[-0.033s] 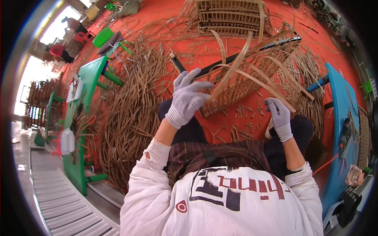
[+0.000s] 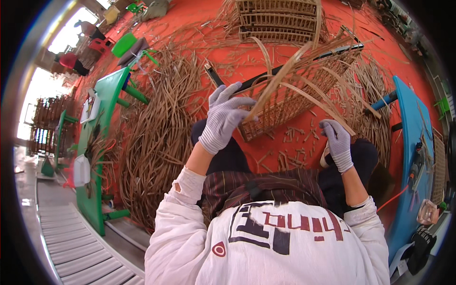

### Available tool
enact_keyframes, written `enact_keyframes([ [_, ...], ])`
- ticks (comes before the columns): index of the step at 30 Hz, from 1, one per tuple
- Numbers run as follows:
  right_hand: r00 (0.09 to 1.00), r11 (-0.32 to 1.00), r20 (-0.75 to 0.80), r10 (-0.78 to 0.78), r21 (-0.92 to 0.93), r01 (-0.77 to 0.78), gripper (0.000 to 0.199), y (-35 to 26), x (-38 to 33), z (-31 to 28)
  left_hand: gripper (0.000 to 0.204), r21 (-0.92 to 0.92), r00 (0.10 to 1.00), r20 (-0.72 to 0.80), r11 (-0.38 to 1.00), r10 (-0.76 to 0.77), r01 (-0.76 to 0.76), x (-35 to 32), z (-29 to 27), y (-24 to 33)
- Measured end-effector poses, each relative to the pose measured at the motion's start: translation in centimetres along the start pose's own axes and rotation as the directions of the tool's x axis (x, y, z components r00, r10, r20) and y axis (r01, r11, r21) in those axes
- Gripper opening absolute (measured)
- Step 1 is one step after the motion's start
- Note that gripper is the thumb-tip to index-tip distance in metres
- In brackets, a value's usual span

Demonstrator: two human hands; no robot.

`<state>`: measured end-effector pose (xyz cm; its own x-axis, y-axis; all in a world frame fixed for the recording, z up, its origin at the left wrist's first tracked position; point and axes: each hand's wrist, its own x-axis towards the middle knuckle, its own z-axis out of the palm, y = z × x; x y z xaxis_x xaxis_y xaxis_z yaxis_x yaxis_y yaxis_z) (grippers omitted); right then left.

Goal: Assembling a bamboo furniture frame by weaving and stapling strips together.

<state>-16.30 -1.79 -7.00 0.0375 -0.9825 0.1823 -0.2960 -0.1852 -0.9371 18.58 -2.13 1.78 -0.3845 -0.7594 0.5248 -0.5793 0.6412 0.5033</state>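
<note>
The woven frame [image 2: 260,124] slants before the person's knees. At its near left end, the left hand [image 2: 225,116] pinches a long strip [image 2: 275,83], thumb and forefinger nearly together, the strip rising across the frame. Nearer the person than the frame, the right hand [image 2: 337,145] curls its fingers (around what, if anything, I cannot tell).

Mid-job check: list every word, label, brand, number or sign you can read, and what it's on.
White shirt: large black and dark red lettering, not copied out here.
Dark red emblem beside it: no legible text.
White container: any marking too small to read.
</note>
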Motion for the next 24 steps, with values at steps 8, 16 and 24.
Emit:
enact_keyframes([
  [8, 0.999, 0.998, 0.02, 0.035, -0.055, -0.034, 0.016, 2.4, -1.9, -0.2, 0.046, 0.225, 1.0, -0.012, 0.974, -0.029, 0.031, 0.0, 0.5, -0.3],
  [16, 0.984, 0.959, -0.177, 0.035, -0.27, -0.083, 0.022, 3.3, 3.8, -6.8, 0.081, 0.289, 0.89, -0.287, 0.853, -0.355, 0.434, -0.2, 1.5, -1.7],
  [24, 0.938, 0.975, -0.344, -0.051, -0.221, -0.028, 0.027, 5.3, 17.8, -17.0, 0.07, 0.354, 0.889, -0.229, 0.816, -0.397, 0.456, 0.2, 1.0, -1.9],
])
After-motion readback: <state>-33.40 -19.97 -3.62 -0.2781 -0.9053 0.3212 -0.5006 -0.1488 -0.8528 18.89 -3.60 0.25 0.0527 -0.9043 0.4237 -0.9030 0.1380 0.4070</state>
